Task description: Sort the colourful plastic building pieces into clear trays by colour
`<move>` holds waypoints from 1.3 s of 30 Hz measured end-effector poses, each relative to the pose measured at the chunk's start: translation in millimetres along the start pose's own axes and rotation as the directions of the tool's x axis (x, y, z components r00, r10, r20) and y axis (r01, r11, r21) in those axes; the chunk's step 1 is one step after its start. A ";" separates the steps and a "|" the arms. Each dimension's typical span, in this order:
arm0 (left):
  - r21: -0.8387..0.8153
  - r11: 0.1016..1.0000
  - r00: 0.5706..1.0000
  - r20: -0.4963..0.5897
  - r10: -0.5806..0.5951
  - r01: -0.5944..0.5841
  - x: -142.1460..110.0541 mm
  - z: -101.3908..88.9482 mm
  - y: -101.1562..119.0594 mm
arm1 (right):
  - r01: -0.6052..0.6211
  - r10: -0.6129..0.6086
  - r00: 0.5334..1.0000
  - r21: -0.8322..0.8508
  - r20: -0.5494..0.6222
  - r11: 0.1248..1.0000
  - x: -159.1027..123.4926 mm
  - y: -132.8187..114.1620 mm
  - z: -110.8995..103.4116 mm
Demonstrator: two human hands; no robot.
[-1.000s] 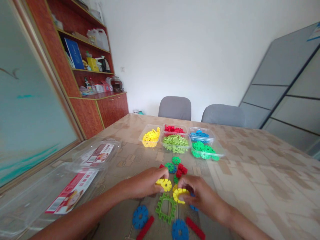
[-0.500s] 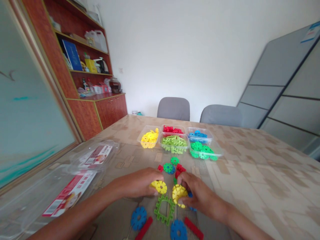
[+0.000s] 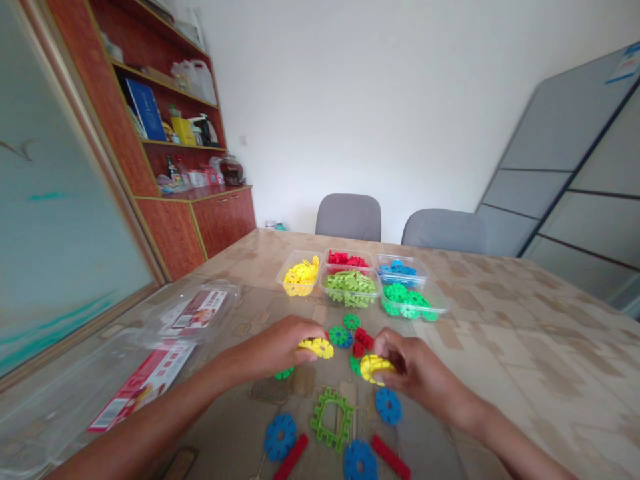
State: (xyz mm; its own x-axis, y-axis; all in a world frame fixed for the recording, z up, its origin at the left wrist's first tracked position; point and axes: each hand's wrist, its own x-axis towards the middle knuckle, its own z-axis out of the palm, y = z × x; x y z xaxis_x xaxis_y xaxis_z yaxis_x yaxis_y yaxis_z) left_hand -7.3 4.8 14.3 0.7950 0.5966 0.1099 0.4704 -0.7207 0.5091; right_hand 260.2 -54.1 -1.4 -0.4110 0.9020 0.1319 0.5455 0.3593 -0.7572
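Room first: white wall, reddish wooden shelf cabinet (image 3: 173,227) at the far left, two grey chairs (image 3: 349,218) past the table, and a large grey panel (image 3: 565,167) leaning on the right. I worked at a table with a glossy, mottled tan top (image 3: 525,333), which ran on well past my right hand. Near its left edge lay a clear plastic package (image 3: 195,313) with a red-and-white label card (image 3: 143,387).

Five clear plastic tubs sat in a tight cluster ahead of my hands, sorted by colour: yellow (image 3: 299,277), red (image 3: 349,258), lime (image 3: 349,288), blue (image 3: 400,270), green (image 3: 410,300).

Flat plastic toothed pieces lay loose nearer me: a lime square frame (image 3: 331,419), two blue gears (image 3: 280,437), a third blue gear (image 3: 389,406), two red notched bars (image 3: 291,457), a small red cluster (image 3: 363,340).

My left hand (image 3: 273,350) was closed, pinching a yellow toothed piece (image 3: 315,347). My right hand (image 3: 415,367) was closed too, gripping a yellow curved stack (image 3: 375,368). The two hands stood apart, with small green and blue gears (image 3: 339,335) in the gap.
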 end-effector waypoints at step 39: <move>0.027 0.999 1.000 -0.017 -0.019 0.019 3.9 15.5 -10.5 | 0.064 -0.075 0.997 -0.246 -0.035 0.967 3.0 24.0 -16.1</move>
State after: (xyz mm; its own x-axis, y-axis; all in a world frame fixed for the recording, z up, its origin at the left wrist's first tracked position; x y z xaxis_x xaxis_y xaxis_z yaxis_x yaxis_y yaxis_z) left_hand -3.3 9.3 -3.8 0.7791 0.6162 0.1151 0.4958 -0.7181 0.4884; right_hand 283.8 -39.0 -8.8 -0.4252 0.8802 0.2106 0.6808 0.4644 -0.5664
